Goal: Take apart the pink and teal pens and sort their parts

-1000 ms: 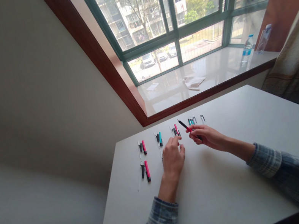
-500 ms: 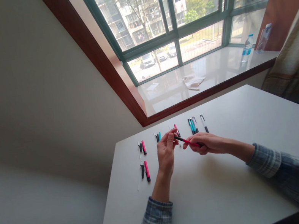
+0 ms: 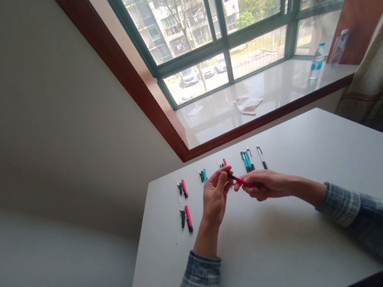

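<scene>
Slim red-and-black pen (image 3: 239, 180): front end lost in bare left hand (image 3: 216, 194), rear end buried in bare right hand (image 3: 267, 184). Slim pink barrel (image 3: 225, 161) beyond, lower part covered from here. Blue plaid left sleeve (image 3: 201, 276) cut off below.

Left hand (image 3: 214, 196): thumb and fingers pinched together, pointing up-right; left forearm (image 3: 205, 238) slants up from bottom edge. Right hand (image 3: 268, 183): fingers curled in closed grip, pointing left; right forearm (image 3: 308, 190) slants in from lower right. Hands close together.

grey wall (image 3: 41, 110) left | green-framed window (image 3: 223, 41), daylight | glossy sill (image 3: 216, 113) | white table (image 3: 287, 245) | curtain (image 3: 377, 62) right
</scene>
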